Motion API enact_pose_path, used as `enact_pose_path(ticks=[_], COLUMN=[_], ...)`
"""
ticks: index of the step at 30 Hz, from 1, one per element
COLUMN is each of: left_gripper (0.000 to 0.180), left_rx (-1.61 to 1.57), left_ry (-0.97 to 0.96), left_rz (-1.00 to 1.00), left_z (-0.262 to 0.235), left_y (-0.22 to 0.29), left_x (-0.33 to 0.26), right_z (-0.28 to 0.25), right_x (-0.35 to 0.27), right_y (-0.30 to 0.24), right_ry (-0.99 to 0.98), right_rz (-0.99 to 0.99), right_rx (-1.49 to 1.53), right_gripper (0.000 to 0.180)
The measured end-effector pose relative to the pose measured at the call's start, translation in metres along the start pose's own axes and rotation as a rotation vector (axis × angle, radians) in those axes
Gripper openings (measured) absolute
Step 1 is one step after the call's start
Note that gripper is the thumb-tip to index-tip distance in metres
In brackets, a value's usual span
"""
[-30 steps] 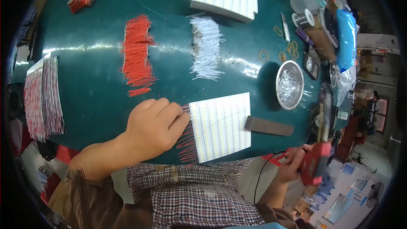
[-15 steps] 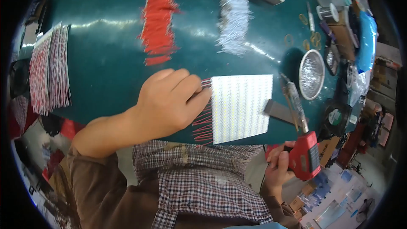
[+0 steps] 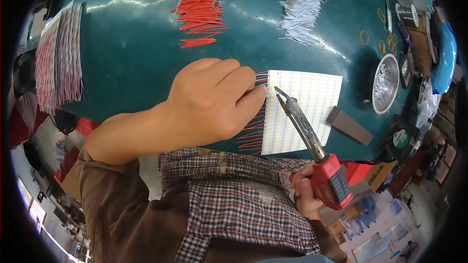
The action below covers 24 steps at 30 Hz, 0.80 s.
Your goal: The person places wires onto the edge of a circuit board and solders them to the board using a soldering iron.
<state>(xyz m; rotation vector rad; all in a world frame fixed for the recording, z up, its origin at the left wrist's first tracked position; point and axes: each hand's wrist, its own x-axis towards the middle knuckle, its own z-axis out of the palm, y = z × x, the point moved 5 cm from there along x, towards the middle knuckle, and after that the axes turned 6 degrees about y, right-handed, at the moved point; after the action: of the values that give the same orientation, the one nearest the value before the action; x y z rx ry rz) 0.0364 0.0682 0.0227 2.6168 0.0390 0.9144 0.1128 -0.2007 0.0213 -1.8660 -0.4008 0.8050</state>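
Note:
My left hand (image 3: 214, 100) is closed in a pinch at the left edge of a white LED board (image 3: 302, 112). A thin wire seems to be between thumb and forefinger, mostly hidden by them. Red wires (image 3: 251, 139) stick out from that edge, above and below my fingers. In my right hand (image 3: 306, 192), at the table's front edge, is a red-handled soldering iron (image 3: 332, 181) with a metal barrel. It slants up and left across the board, its tip near the upper left corner beside my left fingertips; whether the tip touches the board, I cannot tell.
A dark grey block (image 3: 350, 125) lies at the board's right edge. Farther back are piles of red wires (image 3: 201, 7) and white wires (image 3: 301, 7). A metal bowl (image 3: 385, 84) stands at right, near scissors (image 3: 388, 14) and a solder spool (image 3: 407, 14). Wired strips (image 3: 61, 58) sit at left.
My right hand has swung the soldering iron left, from beside the board to over its upper left part. My left hand stays pinched at the board's edge. The whole view has shifted.

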Motion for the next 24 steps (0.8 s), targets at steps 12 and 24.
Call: enact_pose_path(ticks=[12, 24], left_gripper=[0.024, 0.025], left_rx=[-0.017, -0.031], left_ry=[-0.017, 0.015], left_rz=[-0.034, -0.039], left_z=[0.0016, 0.0001], left_y=[-0.001, -0.0009], left_x=[0.0001, 0.0022], right_z=[0.006, 0.0052], right_x=[0.005, 0.0058], right_y=[-0.001, -0.0034], right_ry=[-0.015, -0.014], right_rz=[0.049, 0.063], right_rx=[0.054, 0.023], right_gripper=[0.024, 0.024])
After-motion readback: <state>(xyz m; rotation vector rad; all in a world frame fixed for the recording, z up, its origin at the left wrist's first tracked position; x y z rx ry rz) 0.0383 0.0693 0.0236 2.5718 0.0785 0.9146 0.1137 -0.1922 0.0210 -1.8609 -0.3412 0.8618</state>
